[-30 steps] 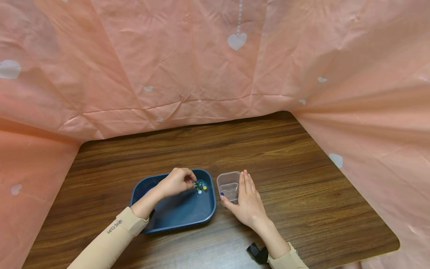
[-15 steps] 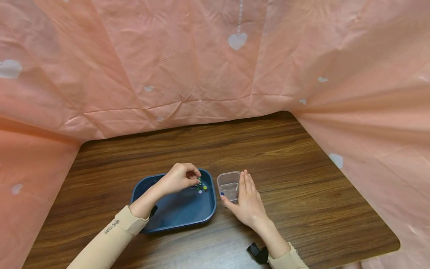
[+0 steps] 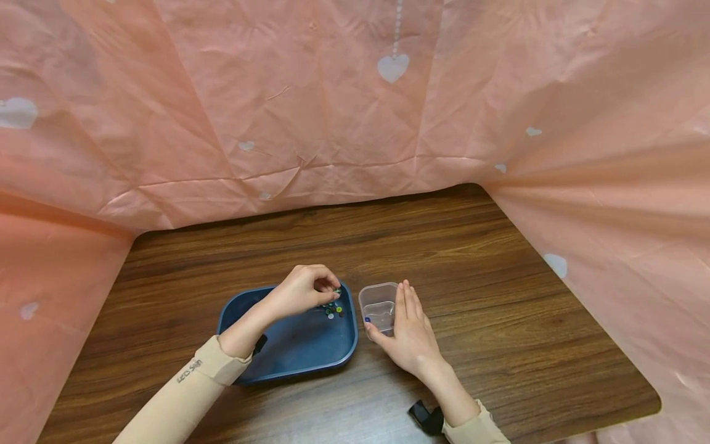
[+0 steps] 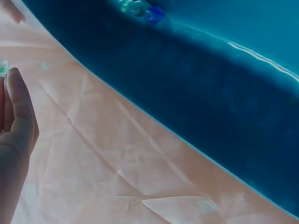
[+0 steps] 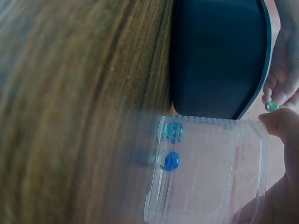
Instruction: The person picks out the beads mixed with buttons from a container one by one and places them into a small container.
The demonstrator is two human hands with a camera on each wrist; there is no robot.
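On a brown wooden table, in the head view: at left, a dark blue tray with rounded corners; just to its right, a small clear container. Over the tray's far right corner, the left hand, with fingers curled and tips pinched toward the thumb. Below those tips, inside the tray, a cluster of little marbles (white and yellow among the colours, most too small to tell apart). Along the container's right side, the right hand, with straight fingers side by side and thumb spread toward the near left corner. Behind everything, pink cloth with pale hearts.

In the left wrist view: at the left edge, left fingertips clamped on a clear-and-green marble, partly cut off by the frame. Diagonally across, the tray's wall, with green and blue marbles at the top.

In the right wrist view: through the clear plastic, a blue marble near a blue-green marble, both inside the container. At far right, outside the container, the pinched clear-and-green marble, near the right thumb.
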